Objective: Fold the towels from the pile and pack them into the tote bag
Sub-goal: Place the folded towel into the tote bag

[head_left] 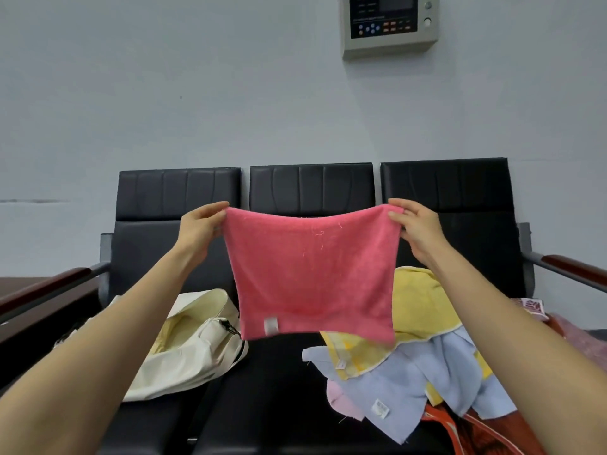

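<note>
Now both arms outstretched; left hand (pixel 200 229), right hand (pixel 415 229) pinch pink towel (pixel 312 274) corners.

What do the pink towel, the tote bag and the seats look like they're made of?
Pink towel: probably terry or microfibre, matte and fuzzy, with loose threads pulled out. Tote bag: cream canvas-like cloth, matte, holding stiff creases. Seats: black leather or imitation, faint sheen, stitched panels; which one I cannot tell.
</note>
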Tool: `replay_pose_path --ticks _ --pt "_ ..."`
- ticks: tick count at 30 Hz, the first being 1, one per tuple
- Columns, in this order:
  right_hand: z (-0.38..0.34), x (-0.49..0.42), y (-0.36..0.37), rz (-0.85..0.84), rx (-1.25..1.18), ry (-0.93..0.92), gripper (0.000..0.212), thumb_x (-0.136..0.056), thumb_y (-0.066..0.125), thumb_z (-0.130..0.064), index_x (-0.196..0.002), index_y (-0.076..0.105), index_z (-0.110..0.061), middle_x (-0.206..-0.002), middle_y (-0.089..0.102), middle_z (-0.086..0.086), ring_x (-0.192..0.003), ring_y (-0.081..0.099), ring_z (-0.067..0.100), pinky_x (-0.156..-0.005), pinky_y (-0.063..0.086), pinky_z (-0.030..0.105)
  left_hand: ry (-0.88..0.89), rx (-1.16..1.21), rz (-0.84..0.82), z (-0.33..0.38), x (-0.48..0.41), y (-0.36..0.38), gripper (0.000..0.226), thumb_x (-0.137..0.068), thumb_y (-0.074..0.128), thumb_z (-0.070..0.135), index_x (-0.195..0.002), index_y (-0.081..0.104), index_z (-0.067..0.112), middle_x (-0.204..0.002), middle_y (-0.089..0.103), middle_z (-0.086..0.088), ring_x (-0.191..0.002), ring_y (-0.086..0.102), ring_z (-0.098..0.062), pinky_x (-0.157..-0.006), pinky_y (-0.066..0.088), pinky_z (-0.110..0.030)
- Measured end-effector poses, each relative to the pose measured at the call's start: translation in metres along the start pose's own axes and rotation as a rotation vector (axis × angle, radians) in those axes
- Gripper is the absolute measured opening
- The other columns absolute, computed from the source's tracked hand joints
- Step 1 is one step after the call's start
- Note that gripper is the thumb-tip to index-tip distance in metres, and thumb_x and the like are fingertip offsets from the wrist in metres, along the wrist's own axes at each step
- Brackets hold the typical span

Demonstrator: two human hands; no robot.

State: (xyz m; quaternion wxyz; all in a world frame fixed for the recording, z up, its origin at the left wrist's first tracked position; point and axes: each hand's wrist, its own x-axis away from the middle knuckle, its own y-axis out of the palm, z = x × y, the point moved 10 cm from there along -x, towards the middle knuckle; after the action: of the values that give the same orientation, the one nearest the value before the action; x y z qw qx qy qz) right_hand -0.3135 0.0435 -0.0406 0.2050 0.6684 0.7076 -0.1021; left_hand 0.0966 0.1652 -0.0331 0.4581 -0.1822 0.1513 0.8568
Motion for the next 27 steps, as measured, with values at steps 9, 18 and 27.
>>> replay_pose_path --ticks 9,18,27 --pt "-0.03 0.018 -0.013 0.096 0.201 -0.127 0.021 -0.093 0.058 -0.011 -0.11 0.069 -0.019 -0.098 0.065 -0.01 -0.096 0.061 0.005 -0.083 0.05 0.022 0.126 -0.392 -0.084 0.031 0.024 0.002 0.041 -0.081 0.071 -0.001 -0.12 0.064 0.01 -0.109 0.062 -0.004 -0.1 0.056 -0.015 -0.088 0.042 -0.024" --pt "0.003 0.011 0.0 -0.105 0.0 0.265 0.023 -0.089 0.063 -0.002 -0.112 0.065 0.0 -0.106 0.067 0.012 -0.091 0.064 0.017 -0.077 0.054 0.028 0.085 -0.55 0.039 0.024 0.011 -0.009 0.01 -0.087 0.069 0.017 -0.094 0.069 0.011 -0.088 0.063 -0.005 -0.08 0.057 -0.018 -0.076 0.051 -0.034" --pt "0.02 -0.015 0.009 -0.123 0.596 0.006 0.047 -0.076 0.071 0.006 -0.119 0.066 -0.011 -0.117 0.063 0.007 -0.104 0.058 0.018 -0.087 0.047 0.026 -0.172 -0.253 -0.07 -0.031 -0.007 0.005 0.046 -0.077 0.072 -0.007 -0.121 0.061 -0.003 -0.105 0.064 -0.015 -0.091 0.058 -0.02 -0.081 0.051 -0.027"
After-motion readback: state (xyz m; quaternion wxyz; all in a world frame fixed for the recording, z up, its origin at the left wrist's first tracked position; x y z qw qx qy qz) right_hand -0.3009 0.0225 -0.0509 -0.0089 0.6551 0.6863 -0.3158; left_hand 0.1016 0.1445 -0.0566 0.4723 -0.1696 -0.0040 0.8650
